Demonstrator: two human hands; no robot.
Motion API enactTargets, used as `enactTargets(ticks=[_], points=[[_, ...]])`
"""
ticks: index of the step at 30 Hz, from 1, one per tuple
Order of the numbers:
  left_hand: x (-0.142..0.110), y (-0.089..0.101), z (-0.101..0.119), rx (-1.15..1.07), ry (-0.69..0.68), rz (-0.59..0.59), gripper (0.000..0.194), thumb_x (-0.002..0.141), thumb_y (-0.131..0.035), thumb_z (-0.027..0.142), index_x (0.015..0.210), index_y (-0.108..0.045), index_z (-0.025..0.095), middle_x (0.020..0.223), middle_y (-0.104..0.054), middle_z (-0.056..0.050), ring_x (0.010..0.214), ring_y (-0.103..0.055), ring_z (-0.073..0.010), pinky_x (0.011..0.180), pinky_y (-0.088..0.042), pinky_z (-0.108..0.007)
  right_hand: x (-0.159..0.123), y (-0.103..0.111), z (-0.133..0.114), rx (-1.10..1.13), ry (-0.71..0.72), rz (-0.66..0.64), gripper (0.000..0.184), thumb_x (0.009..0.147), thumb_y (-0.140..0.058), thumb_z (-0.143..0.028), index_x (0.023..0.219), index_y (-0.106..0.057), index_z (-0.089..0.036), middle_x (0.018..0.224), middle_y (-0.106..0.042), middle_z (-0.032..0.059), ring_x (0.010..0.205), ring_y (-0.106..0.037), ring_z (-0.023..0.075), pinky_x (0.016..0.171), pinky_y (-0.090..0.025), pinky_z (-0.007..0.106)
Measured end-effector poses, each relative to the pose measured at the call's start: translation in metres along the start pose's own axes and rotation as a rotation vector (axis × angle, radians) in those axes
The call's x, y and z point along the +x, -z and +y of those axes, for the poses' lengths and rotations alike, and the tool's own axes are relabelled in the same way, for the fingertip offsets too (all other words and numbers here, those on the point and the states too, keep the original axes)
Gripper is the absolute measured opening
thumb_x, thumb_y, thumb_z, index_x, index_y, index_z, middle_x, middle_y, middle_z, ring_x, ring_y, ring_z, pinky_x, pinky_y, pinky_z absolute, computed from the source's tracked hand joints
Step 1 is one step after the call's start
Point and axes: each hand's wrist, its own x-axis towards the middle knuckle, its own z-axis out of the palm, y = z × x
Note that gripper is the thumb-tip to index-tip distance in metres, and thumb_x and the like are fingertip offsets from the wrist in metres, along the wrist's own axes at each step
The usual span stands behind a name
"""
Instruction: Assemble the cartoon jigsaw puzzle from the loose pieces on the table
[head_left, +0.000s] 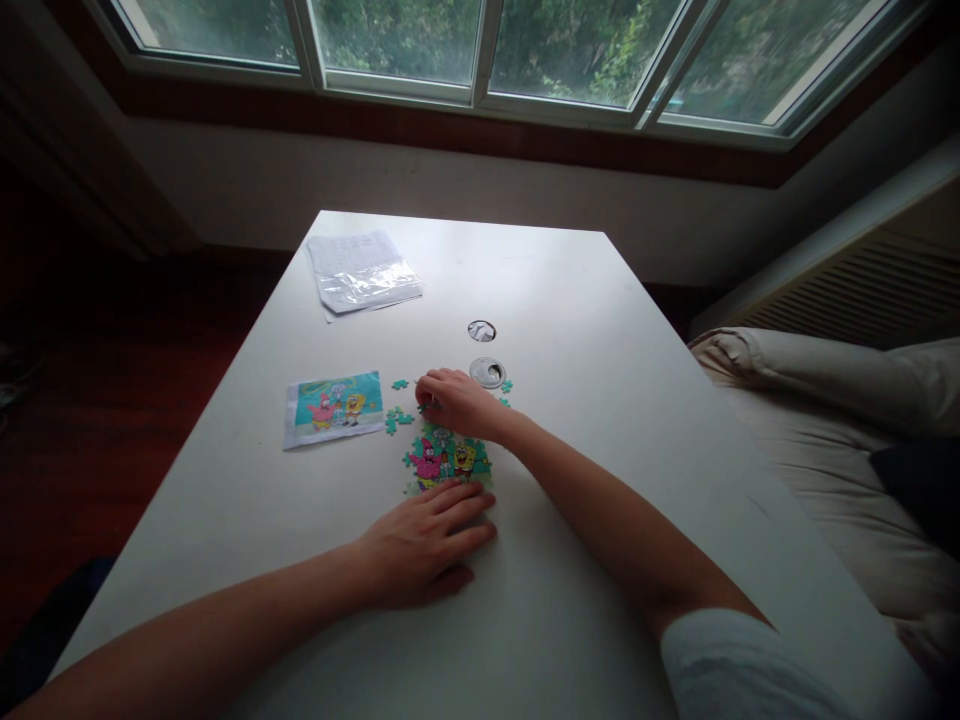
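A partly joined jigsaw puzzle (463, 458) lies on the white table, showing a pink starfish figure and a yellow square figure on teal. My left hand (431, 535) rests flat with fingers stretched out, its fingertips over the puzzle's near edge. Just beyond the puzzle's far edge is my right hand (459, 400), its fingers curled and pinched down close to the table. Whatever those fingertips hold, if anything, is hidden. Loose teal puzzle pieces (397, 420) lie left of the right hand, and another piece (507, 386) lies to its right.
Left of the puzzle lies a reference picture (341, 405) with the same figures. Papers in a clear plastic sleeve (364, 272) lie at the far left. Two round table fittings (482, 331) sit beyond my right hand. A beige cushioned seat (795, 440) stands along the right.
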Motion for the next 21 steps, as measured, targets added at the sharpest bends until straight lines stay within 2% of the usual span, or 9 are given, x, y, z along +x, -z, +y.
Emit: enactTargets(ticks=[3, 7, 9, 13, 16, 21], points=[[-0.001, 0.000, 0.000, 0.001, 0.000, 0.002, 0.046, 0.096, -0.056, 0.038, 0.139, -0.052, 0.019, 0.157, -0.043, -0.013, 0.147, -0.037, -0.0317, 0.123, -0.030, -0.049, -0.002, -0.003, -0.002, 0.167, 0.024, 0.034, 0.011, 0.086, -0.061, -0.009, 0.093, -0.065, -0.016, 0.088, -0.066, 0.0024, 0.080, -0.055, 0.0141, 0.080, -0.039, 0.027], [-0.001, 0.000, -0.001, -0.007, -0.004, 0.022, 0.048, 0.095, -0.059, 0.037, 0.139, -0.052, 0.019, 0.156, -0.045, -0.013, 0.146, -0.038, -0.0313, 0.123, -0.031, -0.048, -0.006, 0.001, -0.007, 0.392, 0.022, 0.051, 0.013, 0.088, -0.059, -0.011, 0.095, -0.070, -0.016, 0.089, -0.069, 0.0022, 0.078, -0.058, 0.0122, 0.075, -0.043, 0.023], [-0.001, 0.000, -0.001, -0.010, -0.011, 0.028, 0.047, 0.095, -0.058, 0.037, 0.138, -0.053, 0.018, 0.154, -0.047, -0.013, 0.145, -0.039, -0.0316, 0.123, -0.031, -0.048, -0.009, 0.005, -0.012, 0.451, 0.015, -0.006, 0.015, 0.088, -0.061, -0.011, 0.097, -0.072, -0.017, 0.090, -0.072, 0.0020, 0.078, -0.060, 0.0120, 0.075, -0.044, 0.023], [-0.001, 0.001, -0.003, -0.020, -0.030, 0.048, 0.039, 0.097, -0.054, 0.032, 0.133, -0.057, 0.018, 0.149, -0.053, -0.012, 0.141, -0.044, -0.0295, 0.122, -0.035, -0.046, -0.014, 0.012, -0.027, 0.548, 0.022, -0.222, 0.021, 0.088, -0.061, -0.012, 0.103, -0.073, -0.019, 0.095, -0.075, 0.0015, 0.080, -0.064, 0.0123, 0.075, -0.046, 0.022], [-0.002, 0.001, -0.003, -0.026, -0.032, 0.066, 0.036, 0.096, -0.055, 0.029, 0.130, -0.059, 0.019, 0.145, -0.056, -0.012, 0.139, -0.047, -0.0279, 0.121, -0.036, -0.043, -0.015, 0.013, -0.035, 0.545, 0.058, -0.304, 0.019, 0.088, -0.061, -0.014, 0.101, -0.073, -0.018, 0.090, -0.074, 0.0005, 0.076, -0.063, 0.0117, 0.072, -0.046, 0.022], [-0.003, -0.001, -0.003, -0.018, -0.033, 0.067, 0.035, 0.096, -0.056, 0.030, 0.129, -0.060, 0.018, 0.144, -0.056, -0.011, 0.139, -0.047, -0.0282, 0.121, -0.036, -0.043, -0.013, 0.006, -0.036, 0.407, 0.130, -0.267, 0.015, 0.088, -0.062, -0.012, 0.094, -0.074, -0.019, 0.089, -0.072, 0.0023, 0.087, -0.060, 0.0151, 0.079, -0.045, 0.025]])
